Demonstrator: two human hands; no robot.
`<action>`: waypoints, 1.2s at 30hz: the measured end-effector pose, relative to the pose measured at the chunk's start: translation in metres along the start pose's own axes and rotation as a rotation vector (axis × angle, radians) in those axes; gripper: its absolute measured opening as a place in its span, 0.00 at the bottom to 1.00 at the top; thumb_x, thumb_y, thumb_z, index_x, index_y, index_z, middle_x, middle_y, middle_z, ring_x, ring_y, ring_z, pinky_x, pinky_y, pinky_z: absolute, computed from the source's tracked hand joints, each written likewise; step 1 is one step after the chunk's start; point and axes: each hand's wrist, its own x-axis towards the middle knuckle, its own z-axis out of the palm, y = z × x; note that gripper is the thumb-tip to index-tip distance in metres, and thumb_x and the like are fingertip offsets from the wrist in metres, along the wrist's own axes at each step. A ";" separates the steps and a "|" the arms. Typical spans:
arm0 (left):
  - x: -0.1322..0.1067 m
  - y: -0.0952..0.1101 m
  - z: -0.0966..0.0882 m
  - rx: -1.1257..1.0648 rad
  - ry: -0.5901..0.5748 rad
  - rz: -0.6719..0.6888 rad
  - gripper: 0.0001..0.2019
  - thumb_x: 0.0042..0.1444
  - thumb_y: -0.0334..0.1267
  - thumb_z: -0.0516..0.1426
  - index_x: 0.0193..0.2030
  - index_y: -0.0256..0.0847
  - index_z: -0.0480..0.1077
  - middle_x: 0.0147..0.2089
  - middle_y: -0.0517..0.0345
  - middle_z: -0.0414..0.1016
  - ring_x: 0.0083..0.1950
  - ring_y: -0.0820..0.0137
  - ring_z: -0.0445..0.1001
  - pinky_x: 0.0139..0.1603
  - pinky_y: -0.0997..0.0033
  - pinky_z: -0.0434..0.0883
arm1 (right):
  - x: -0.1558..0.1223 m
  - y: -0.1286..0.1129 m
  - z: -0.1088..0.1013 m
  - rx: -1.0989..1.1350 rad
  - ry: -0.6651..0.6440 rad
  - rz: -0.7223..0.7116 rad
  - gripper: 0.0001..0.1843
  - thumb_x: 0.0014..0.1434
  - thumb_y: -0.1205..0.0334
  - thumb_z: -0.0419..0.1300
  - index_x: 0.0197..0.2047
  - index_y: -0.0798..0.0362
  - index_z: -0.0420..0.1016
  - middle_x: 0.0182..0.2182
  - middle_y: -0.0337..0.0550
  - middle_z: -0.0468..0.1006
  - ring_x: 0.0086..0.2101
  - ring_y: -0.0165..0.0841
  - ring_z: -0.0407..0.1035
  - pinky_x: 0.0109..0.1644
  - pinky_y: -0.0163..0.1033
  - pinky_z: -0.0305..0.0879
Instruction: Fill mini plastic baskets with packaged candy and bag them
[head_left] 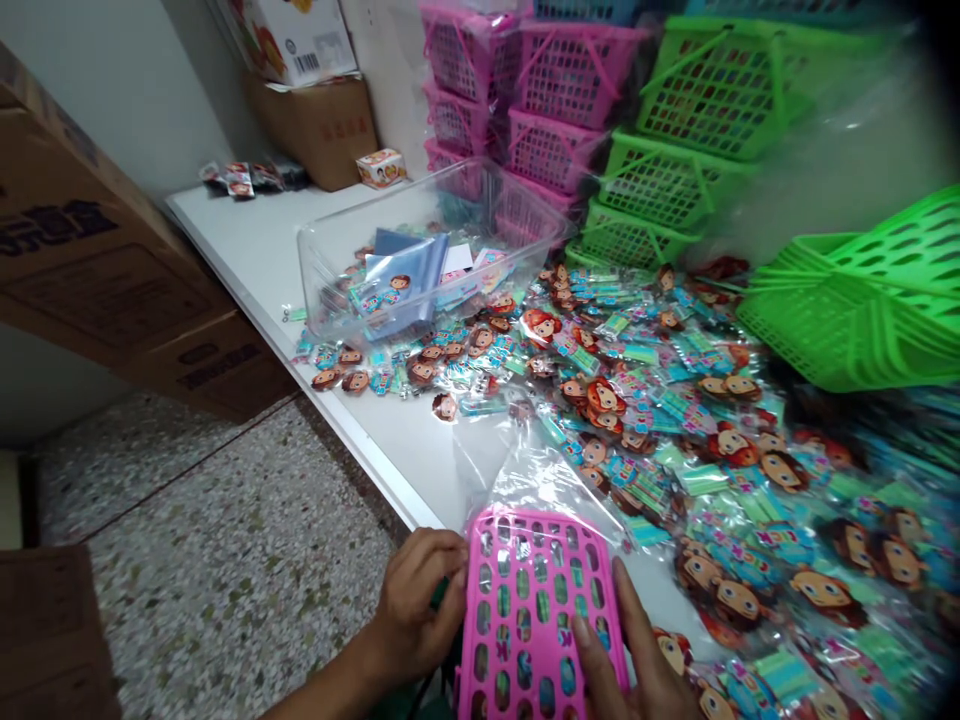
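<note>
A pink plastic basket (529, 610) sits at the table's front edge, turned with its slotted bottom facing me and partly inside a clear plastic bag (525, 470). My left hand (416, 610) grips the basket's left rim. My right hand (637, 665) lies flat against its right side, fingers spread along the wall. Colourful packets show through the basket's slots. Packets printed with cartoon faces (712, 450) cover the white table (405, 440) just beyond the basket.
A clear plastic tub (322, 270) holding packets stands at the table's middle. Stacked pink baskets (540, 90) and green baskets (720, 90) line the back; more green baskets (862, 310) lie right. Cardboard boxes (97, 260) stand left over speckled floor (225, 560).
</note>
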 end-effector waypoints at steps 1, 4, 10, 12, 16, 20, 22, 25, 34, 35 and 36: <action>-0.004 0.000 0.001 -0.080 -0.011 -0.099 0.11 0.56 0.28 0.53 0.45 0.42 0.67 0.41 0.53 0.72 0.42 0.67 0.71 0.42 0.67 0.69 | 0.000 -0.001 0.001 0.005 0.001 0.038 0.34 0.60 0.51 0.49 0.67 0.47 0.50 0.56 0.51 0.69 0.44 0.47 0.74 0.32 0.45 0.74; -0.006 0.003 0.010 -0.294 0.118 -0.517 0.14 0.58 0.39 0.54 0.51 0.44 0.62 0.46 0.52 0.71 0.42 0.68 0.72 0.44 0.66 0.70 | 0.000 -0.002 0.003 0.009 0.013 0.104 0.36 0.60 0.50 0.49 0.68 0.47 0.45 0.57 0.51 0.68 0.45 0.47 0.73 0.34 0.45 0.75; 0.014 0.014 0.027 -0.685 0.112 -0.969 0.32 0.51 0.52 0.58 0.61 0.42 0.58 0.62 0.45 0.63 0.56 0.58 0.67 0.52 0.61 0.68 | -0.001 -0.006 0.005 0.053 0.035 0.068 0.32 0.62 0.52 0.49 0.67 0.51 0.49 0.57 0.51 0.67 0.47 0.44 0.72 0.42 0.44 0.74; 0.018 0.020 0.028 -0.860 0.036 -0.988 0.27 0.53 0.52 0.56 0.56 0.40 0.64 0.55 0.47 0.70 0.53 0.57 0.70 0.52 0.59 0.68 | -0.001 -0.010 0.004 0.074 0.040 0.072 0.31 0.63 0.52 0.49 0.66 0.51 0.52 0.57 0.50 0.68 0.47 0.42 0.73 0.43 0.42 0.75; 0.016 0.033 0.026 -1.005 0.042 -0.994 0.25 0.53 0.48 0.56 0.56 0.41 0.64 0.49 0.51 0.75 0.48 0.58 0.74 0.50 0.58 0.69 | -0.004 -0.014 0.001 0.109 0.054 0.079 0.30 0.61 0.50 0.53 0.64 0.51 0.57 0.55 0.46 0.71 0.47 0.42 0.72 0.43 0.41 0.75; 0.009 0.046 0.023 -0.983 0.073 -1.005 0.28 0.52 0.45 0.58 0.60 0.46 0.59 0.52 0.53 0.73 0.50 0.60 0.73 0.51 0.60 0.69 | -0.013 -0.017 -0.002 0.195 0.050 0.044 0.30 0.61 0.51 0.53 0.64 0.53 0.58 0.53 0.47 0.73 0.46 0.41 0.73 0.46 0.41 0.74; 0.005 0.050 0.022 -1.024 0.081 -0.991 0.29 0.52 0.43 0.58 0.61 0.47 0.56 0.53 0.53 0.73 0.50 0.61 0.73 0.51 0.60 0.69 | -0.018 -0.020 -0.004 0.235 0.068 0.018 0.29 0.61 0.53 0.53 0.64 0.54 0.58 0.54 0.48 0.72 0.47 0.40 0.73 0.49 0.42 0.73; -0.004 0.048 0.019 -1.138 0.080 -1.007 0.28 0.53 0.42 0.56 0.62 0.47 0.56 0.53 0.53 0.74 0.49 0.60 0.75 0.51 0.58 0.69 | -0.027 -0.028 -0.006 0.262 0.137 -0.033 0.28 0.61 0.57 0.54 0.63 0.54 0.60 0.56 0.47 0.70 0.49 0.40 0.71 0.52 0.42 0.71; -0.042 0.044 0.007 -1.346 -0.205 -1.056 0.23 0.50 0.46 0.57 0.49 0.33 0.72 0.43 0.41 0.79 0.47 0.50 0.76 0.52 0.49 0.67 | -0.060 -0.035 -0.019 0.526 0.247 0.000 0.25 0.58 0.48 0.55 0.57 0.49 0.69 0.50 0.45 0.75 0.49 0.42 0.71 0.51 0.42 0.71; -0.045 0.047 0.006 -1.304 -0.219 -1.011 0.24 0.49 0.47 0.58 0.50 0.34 0.72 0.44 0.42 0.79 0.47 0.50 0.76 0.52 0.49 0.68 | -0.061 -0.030 -0.023 0.617 0.236 0.024 0.25 0.59 0.45 0.53 0.54 0.49 0.72 0.50 0.46 0.76 0.49 0.42 0.71 0.50 0.43 0.72; -0.048 0.050 0.004 -1.255 -0.239 -0.963 0.25 0.47 0.47 0.59 0.51 0.36 0.71 0.45 0.42 0.78 0.48 0.49 0.75 0.51 0.49 0.68 | -0.060 -0.024 -0.027 0.719 0.229 0.064 0.25 0.60 0.43 0.50 0.50 0.49 0.74 0.48 0.46 0.77 0.48 0.43 0.72 0.48 0.43 0.73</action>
